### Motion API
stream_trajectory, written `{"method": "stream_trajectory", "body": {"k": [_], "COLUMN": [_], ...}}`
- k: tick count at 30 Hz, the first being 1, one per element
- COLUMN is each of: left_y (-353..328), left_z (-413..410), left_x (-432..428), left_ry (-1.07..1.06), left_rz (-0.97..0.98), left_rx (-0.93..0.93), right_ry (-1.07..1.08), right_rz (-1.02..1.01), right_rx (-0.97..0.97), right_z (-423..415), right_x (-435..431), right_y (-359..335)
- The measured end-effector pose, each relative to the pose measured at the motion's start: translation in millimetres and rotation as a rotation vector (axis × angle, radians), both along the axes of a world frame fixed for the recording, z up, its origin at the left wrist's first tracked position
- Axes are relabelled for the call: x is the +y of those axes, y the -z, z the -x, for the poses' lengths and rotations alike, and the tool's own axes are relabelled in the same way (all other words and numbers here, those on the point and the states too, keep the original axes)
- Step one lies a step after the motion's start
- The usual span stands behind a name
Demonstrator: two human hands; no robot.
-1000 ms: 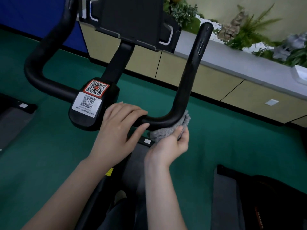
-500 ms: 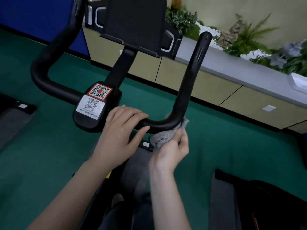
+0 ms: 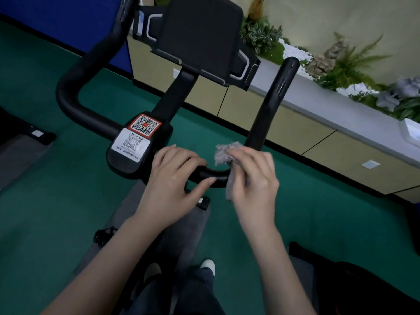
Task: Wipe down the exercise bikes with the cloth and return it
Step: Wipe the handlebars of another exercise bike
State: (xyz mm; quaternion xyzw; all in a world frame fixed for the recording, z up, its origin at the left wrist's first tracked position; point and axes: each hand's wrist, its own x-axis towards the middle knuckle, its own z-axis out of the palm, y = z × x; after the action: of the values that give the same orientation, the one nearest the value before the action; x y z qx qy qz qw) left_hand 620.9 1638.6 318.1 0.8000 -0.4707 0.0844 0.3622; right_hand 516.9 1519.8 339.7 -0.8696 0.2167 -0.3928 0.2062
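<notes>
Beneath you a dark green floor fills most of the view, smooth and matte; along its far edge a low beige counter with a pale grey top runs at a slant across the frame, and on that top stands a row of green plants with white pebbles and small rocks among them; at the far left a deep blue wall panel meets the floor at a black line; a grey mat lies on the floor under the exercise bike, which stands directly before you; its black handlebar sweeps out from the centre block and turns up on both sides, and a dark console sits tilted on the stem above it; the centre block carries two stickers with square codes, one red and one white; your left hand grips the bar just right of that block, fingers curled over the top and thumb below; your right hand clutches the grey cloth and presses it against the bend where the right side of the bar turns upward, so the cloth touches the bar close beside your left hand; the toes of your shoes show near the bottom.
</notes>
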Motion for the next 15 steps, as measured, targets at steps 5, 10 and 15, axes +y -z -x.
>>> {"method": "stream_trajectory", "body": {"k": [5,10,15], "left_y": [0,0,-1], "left_z": [1,-1,-4], "left_x": [2,4,6], "left_ry": [0.004,0.016,-0.011], "left_rz": [0.008,-0.001,-0.002], "left_rx": [0.026,0.006,0.017], "right_ry": [-0.039,-0.192,-0.203], "right_rz": [-0.051,-0.068,-0.117], "right_rx": [0.271,0.69,0.871], "right_z": [-6,-26,-51], "right_x": [-28,-31,-20], "right_y": [-33,-52,-56]}}
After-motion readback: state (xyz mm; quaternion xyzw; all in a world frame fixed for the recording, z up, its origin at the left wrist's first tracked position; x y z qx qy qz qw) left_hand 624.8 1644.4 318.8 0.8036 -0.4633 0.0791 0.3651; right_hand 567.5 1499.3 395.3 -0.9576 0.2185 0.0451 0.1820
